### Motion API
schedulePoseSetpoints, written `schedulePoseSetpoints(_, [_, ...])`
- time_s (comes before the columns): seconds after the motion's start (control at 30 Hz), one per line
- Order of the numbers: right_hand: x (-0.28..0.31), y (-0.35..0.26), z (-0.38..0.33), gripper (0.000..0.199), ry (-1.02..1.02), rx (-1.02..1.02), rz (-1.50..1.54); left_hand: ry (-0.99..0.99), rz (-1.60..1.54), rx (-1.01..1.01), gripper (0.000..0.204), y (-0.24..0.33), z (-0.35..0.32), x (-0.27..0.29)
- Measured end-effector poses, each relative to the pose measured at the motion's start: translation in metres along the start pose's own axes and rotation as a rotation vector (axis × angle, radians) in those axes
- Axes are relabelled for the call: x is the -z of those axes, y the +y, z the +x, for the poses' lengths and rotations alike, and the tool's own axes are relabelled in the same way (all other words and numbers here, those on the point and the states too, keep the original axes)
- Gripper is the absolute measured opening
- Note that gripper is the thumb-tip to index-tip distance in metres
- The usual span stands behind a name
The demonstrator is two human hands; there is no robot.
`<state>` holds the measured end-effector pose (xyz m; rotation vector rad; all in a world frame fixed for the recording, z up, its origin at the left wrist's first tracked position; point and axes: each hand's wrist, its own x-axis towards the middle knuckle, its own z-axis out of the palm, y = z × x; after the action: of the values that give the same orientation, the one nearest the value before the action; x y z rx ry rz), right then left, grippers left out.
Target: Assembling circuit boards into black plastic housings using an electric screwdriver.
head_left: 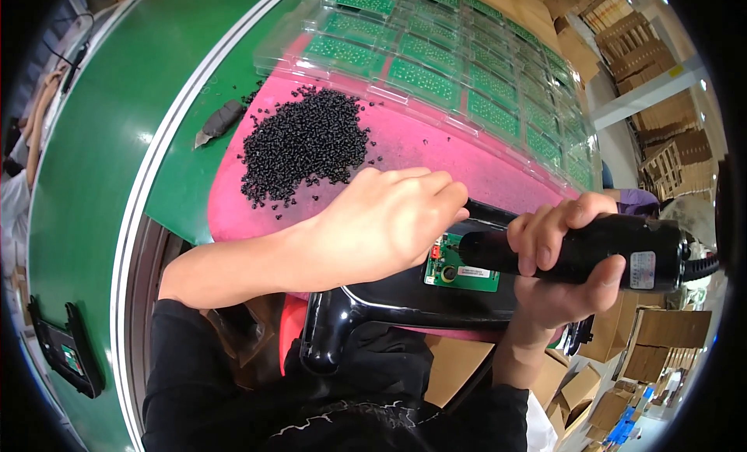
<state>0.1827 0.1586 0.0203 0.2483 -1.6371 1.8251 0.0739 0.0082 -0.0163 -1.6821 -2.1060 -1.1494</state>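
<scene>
Over the green circuit board [473, 284], the right hand [548, 249] clamps an electric screwdriver [615, 238]; I can't tell whether the left hand [401, 207] pinches. A slip could scratch the board.

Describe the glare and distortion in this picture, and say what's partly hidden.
In the head view, the fisheye lens bends the white strip and the corners go dark; in the head view, glare streaks the glossy black housing and clear plastic trays; in the head view, the left hand partly hides the housing.
</scene>
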Motion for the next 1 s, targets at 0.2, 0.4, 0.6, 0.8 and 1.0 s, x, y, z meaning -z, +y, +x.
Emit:
schedulePoseSetpoints(0.2, [-0.005, 0.005, 0.003, 0.055, -0.046, -0.068, -0.019, -0.08, 0.001, 0.072, 0.017, 0.005, 0.003, 0.006])
schedulePoseSetpoints(0.4, [-0.015, -0.002, 0.006, 0.055, -0.044, -0.084, -0.137, -0.203, -0.089, 0.078, 0.012, -0.003, 0.0, 0.005])
schedulePoseSetpoints(0.6, [0.001, -0.001, 0.004, 0.053, 0.008, -0.079, 0.031, -0.336, -0.115, 0.047, 0.014, -0.003, 0.001, 0.001])
schedulePoseSetpoints(0.8, [0.004, -0.033, -0.003, 0.049, -0.04, 0.079, 0.267, -0.349, -0.137, -0.065, 0.014, -0.002, 0.002, 0.001])
schedulePoseSetpoints(1.0, [0.005, -0.043, -0.002, 0.052, -0.041, 0.11, 0.245, -0.364, -0.203, -0.138, 0.015, -0.001, 0.01, 0.004])
